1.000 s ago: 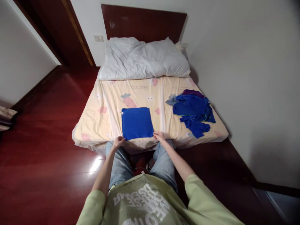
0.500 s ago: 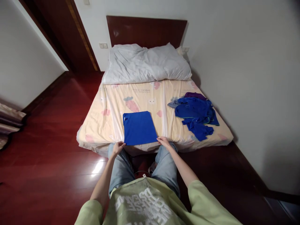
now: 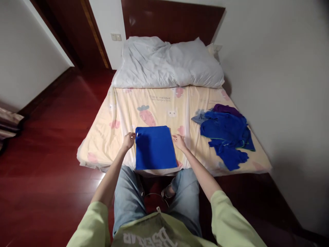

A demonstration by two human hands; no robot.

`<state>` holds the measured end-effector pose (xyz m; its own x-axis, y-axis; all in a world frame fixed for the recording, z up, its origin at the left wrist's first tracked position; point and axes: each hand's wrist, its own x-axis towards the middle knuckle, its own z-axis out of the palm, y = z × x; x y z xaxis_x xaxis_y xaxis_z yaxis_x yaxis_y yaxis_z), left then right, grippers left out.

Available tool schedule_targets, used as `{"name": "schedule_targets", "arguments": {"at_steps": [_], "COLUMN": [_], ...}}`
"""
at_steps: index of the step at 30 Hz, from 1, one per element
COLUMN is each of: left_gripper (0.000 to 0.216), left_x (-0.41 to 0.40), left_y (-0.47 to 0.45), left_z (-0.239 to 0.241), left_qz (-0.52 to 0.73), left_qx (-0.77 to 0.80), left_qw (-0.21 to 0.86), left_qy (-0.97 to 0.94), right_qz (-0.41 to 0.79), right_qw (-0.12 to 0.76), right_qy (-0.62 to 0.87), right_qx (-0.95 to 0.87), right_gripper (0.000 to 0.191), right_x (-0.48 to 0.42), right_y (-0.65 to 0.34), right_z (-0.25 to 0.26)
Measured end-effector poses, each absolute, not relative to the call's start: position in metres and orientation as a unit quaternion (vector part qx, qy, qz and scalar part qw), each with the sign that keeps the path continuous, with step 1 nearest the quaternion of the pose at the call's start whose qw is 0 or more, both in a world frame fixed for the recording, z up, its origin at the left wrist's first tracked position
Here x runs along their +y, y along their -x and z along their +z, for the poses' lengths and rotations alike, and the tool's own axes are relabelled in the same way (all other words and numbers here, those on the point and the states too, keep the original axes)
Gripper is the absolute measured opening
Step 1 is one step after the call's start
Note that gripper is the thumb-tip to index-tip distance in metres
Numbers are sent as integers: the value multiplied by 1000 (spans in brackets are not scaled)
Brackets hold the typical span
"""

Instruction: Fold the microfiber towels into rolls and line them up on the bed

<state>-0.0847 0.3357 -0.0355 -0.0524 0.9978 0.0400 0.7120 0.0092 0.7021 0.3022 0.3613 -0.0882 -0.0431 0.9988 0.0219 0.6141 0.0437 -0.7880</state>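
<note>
A folded blue cloth (image 3: 155,151), seemingly a garment, lies flat as a near rectangle at the foot of the bed. A small white tag shows near its upper left corner. My left hand (image 3: 129,140) is beside the cloth's left edge, close to that tag, fingers loosely curled and not gripping the fabric. On the opposite side, my right hand (image 3: 179,141) hovers by the right edge with fingers slightly bent and apart. A dark shadow falls across the left part of the cloth.
On the bed's right side sits a heap of crumpled blue clothes (image 3: 226,127) with a purple piece (image 3: 227,109) behind. The patterned bedsheet (image 3: 102,140) covers the mattress. A white quilt (image 3: 167,65) lies against the dark headboard (image 3: 172,20). My legs stand at the bed's foot edge.
Both hands have let go of the near corners and moved forward along the cloth's sides. The cloth stays flat on the bed. My view has shifted closer.
</note>
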Motion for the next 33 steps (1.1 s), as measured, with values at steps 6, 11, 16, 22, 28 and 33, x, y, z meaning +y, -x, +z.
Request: {"name": "schedule_targets", "arguments": {"at_steps": [6,11,16,22,28,33], "left_gripper": [30,29,25,21,20,18], "left_x": [413,445,447,441,451,458], "left_y": [82,90,96,96,90,87], "left_z": [-77,-105,-114,-109,-103,-105], "left_qz": [244,155,166,205,191,168], "left_qx": [620,571,590,628,668,696], "left_qw": [220,244,234,214,182,184], "left_qy": [-712,-768,-755,-720,-696,-674], "right_qz": [183,224,251,248,222,215], "right_qw": [203,98,106,149,168,156], "right_qy": [519,481,438,486,553,583], "right_qx": [-810,-842,-857,-825,-785,-768], "right_gripper": [43,40,28,14,22,18], "right_x": [443,483,494,490,495,501], "right_y": [-272,-270,-281,-284,-275,-269], "right_z": [-87,-112,-126,-117,-119,-127]}}
